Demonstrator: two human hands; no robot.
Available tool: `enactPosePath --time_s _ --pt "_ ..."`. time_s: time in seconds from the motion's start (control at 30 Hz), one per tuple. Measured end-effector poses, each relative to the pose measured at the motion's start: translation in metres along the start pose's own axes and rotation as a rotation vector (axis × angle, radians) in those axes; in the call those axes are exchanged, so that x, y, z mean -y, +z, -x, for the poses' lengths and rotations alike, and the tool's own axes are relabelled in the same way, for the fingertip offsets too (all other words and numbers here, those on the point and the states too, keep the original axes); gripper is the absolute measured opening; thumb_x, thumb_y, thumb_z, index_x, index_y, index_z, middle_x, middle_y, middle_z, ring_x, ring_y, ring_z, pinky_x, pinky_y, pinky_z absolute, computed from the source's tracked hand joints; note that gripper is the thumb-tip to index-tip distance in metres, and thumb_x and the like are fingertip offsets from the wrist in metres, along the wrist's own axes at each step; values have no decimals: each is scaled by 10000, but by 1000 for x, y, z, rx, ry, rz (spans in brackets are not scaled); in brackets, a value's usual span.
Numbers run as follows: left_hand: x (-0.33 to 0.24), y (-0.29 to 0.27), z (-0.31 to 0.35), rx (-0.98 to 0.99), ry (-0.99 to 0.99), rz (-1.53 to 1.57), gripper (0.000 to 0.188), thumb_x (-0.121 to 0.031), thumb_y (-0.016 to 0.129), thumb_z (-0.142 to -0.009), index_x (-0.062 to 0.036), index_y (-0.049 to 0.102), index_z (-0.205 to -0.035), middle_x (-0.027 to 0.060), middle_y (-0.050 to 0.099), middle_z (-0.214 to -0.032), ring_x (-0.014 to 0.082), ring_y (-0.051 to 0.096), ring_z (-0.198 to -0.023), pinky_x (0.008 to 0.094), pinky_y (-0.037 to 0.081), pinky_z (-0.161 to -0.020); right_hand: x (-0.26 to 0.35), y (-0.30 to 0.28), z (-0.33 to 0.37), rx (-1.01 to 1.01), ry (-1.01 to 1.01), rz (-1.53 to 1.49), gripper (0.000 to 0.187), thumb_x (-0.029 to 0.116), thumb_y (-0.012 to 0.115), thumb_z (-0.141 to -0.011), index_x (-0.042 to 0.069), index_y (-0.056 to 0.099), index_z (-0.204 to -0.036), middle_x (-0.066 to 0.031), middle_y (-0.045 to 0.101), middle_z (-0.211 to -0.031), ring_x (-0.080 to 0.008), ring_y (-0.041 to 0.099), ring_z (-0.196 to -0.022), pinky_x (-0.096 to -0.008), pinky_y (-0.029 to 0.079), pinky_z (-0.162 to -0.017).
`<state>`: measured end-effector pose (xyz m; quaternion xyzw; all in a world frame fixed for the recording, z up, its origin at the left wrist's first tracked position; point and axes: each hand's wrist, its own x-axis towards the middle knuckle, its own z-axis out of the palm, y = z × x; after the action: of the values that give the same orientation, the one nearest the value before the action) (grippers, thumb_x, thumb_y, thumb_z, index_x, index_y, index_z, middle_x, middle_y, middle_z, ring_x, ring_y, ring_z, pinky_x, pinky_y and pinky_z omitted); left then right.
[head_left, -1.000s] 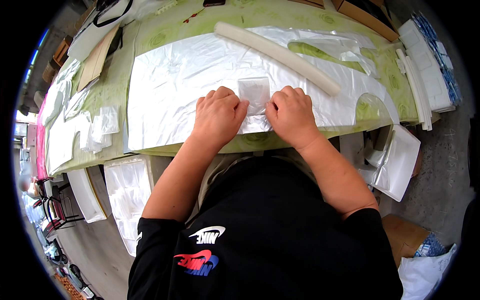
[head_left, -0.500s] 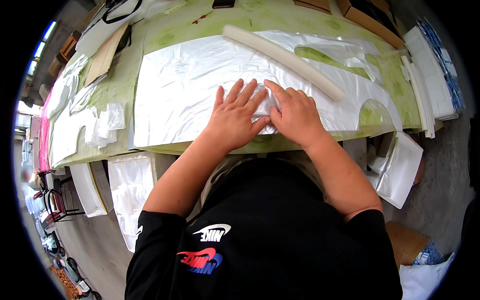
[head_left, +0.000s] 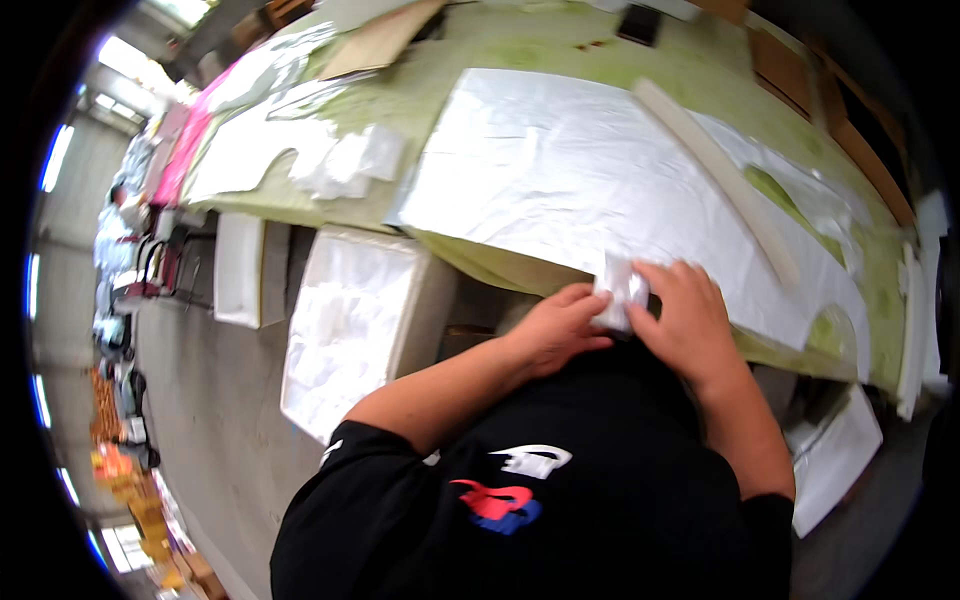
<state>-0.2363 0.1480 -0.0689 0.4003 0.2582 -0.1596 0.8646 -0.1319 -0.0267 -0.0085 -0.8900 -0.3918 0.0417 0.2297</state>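
Observation:
Between my two hands is a small folded bundle of white plastic film point(head_left: 620, 285), held just off the table's front edge in front of my body. My left hand point(head_left: 562, 328) pinches its left side with thumb and fingers. On the other side my right hand point(head_left: 688, 318) is closed round it, thumb toward me. Beyond my hands, a stack of flat white plastic sheets point(head_left: 530, 160) covers the table, and a long cream-coloured tube point(head_left: 715, 175) lies slantwise across it.
At the table's left lie several small clear-white packets point(head_left: 345, 165) and a cardboard piece point(head_left: 385, 40). A white bin point(head_left: 405, 320) holding white packets stands below the left edge. Far right are cardboard boxes point(head_left: 780, 70); a dark phone point(head_left: 638, 25) lies at the back.
My hands have come off the sheets and back toward my body, now holding the folded bundle. The view has swung left, showing more of the floor and the bin.

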Motion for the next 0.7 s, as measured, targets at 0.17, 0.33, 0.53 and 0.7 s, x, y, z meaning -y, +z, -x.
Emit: enactPosePath --time_s 0.17,0.33,0.53,0.7 --pt "2 2 12 -66 78 183 281 -221 582 -1049 -66 577 -1283 67 676 -1125 172 663 -993 359 548 -895 25 16 14 -136 -69 -354 399 163 744 -844 72 681 -1228 -137 604 -1113 -316 598 -1006 -403 503 -890" --pt "-9 -57 34 -151 223 -69 307 -160 585 -965 -64 617 -1255 80 663 -1156 200 637 -1072 381 532 -945 22 23 12 -197 -124 -522 378 43 718 -857 59 669 -1231 -128 613 -1128 -248 592 -927 -330 515 -819" --pt "-57 -144 106 -494 476 -195 280 -145 497 -955 -42 650 -1164 52 657 -1029 150 591 -930 300 483 -870 20 37 11 -84 -168 -583 291 4 694 -857 40 686 -1146 -119 636 -1067 -254 613 -896 -336 517 -809" --pt "-150 -201 142 -866 840 -387 503 -75 603 -962 43 470 -1433 82 649 -1139 139 631 -966 279 514 -876 24 39 0 -91 -253 -583 261 -24 699 -827 41 698 -1080 -132 656 -1013 -293 640 -917 -357 524 -811"
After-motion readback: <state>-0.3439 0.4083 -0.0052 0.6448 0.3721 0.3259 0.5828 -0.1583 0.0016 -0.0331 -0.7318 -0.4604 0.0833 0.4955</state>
